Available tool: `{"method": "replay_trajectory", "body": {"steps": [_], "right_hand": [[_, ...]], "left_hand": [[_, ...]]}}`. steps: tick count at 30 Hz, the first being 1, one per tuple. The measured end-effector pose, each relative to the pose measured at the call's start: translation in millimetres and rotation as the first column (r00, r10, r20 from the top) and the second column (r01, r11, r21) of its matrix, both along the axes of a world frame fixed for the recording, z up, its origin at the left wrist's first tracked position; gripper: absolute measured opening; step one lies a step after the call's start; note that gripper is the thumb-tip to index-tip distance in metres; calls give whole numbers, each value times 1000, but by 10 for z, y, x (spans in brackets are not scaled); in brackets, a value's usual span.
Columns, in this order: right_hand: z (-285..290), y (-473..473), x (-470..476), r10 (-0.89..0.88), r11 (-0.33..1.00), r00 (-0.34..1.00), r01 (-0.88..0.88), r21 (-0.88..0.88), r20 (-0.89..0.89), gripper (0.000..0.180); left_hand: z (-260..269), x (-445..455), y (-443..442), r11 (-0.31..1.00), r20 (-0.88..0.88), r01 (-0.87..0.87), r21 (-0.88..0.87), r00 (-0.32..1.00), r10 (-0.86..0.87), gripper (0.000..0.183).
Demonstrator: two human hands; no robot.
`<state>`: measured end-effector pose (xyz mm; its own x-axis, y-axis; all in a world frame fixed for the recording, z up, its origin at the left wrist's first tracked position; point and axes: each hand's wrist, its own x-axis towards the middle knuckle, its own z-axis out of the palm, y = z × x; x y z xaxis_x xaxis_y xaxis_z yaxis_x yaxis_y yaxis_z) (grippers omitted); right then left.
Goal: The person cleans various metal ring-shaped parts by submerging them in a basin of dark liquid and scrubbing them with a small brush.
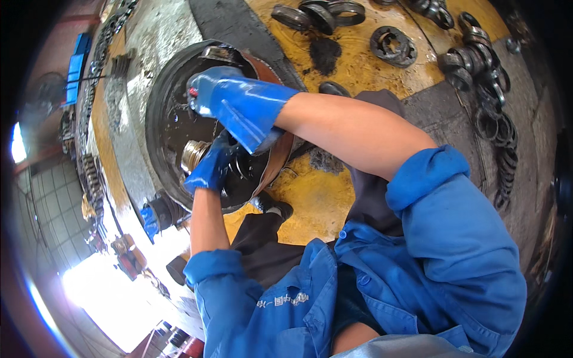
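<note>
Both hands, in blue rubber gloves, are over a round metal drum (154,129) with dark liquid or grime inside. My right hand (215,91) is curled at the drum's upper part, around a small thing of which a red part (193,92) shows; the rest is hidden by the glove. Lower down, my left hand (215,163) is bent inside the drum, right beside a shiny ribbed metal ring or stack of rings (194,154). Its fingers are partly hidden, so its hold is unclear. Another metal ring (218,53) lies near the drum's upper rim.
Metal rings (320,15) and a slotted metal part (393,46) lie on the yellow, oil-stained floor. A long heap of rings (497,121) is at the right. Below the drum stands a dark container with a blue cloth or glove (150,221). A shoe (282,209) is beside the drum.
</note>
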<state>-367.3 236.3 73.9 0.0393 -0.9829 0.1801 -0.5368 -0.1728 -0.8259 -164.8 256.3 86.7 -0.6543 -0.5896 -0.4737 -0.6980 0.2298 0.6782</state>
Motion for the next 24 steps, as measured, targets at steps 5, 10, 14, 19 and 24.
{"method": "replay_trajectory", "body": {"steps": [5,10,14,19,24], "right_hand": [[368,343,-411,-316,927,945,327,185,-90,30],[378,307,-444,-255,935,961,274,224,-109,32],[344,336,-346,-290,940,955,296,169,-62,33],[474,378,-357,-272,913,958,288,288,-95,34],[362,319,-379,-303,906,950,311,288,-74,33]], "left_hand": [[-124,-398,52,994,-109,-111,18,988,112,50],[-87,-312,97,978,-120,-175,112,975,188,52],[2,-229,16,915,-115,-179,362,965,235,55],[-15,-138,97,756,-166,-168,633,924,344,59],[-29,-14,273,652,-223,-151,743,863,453,63]]}}
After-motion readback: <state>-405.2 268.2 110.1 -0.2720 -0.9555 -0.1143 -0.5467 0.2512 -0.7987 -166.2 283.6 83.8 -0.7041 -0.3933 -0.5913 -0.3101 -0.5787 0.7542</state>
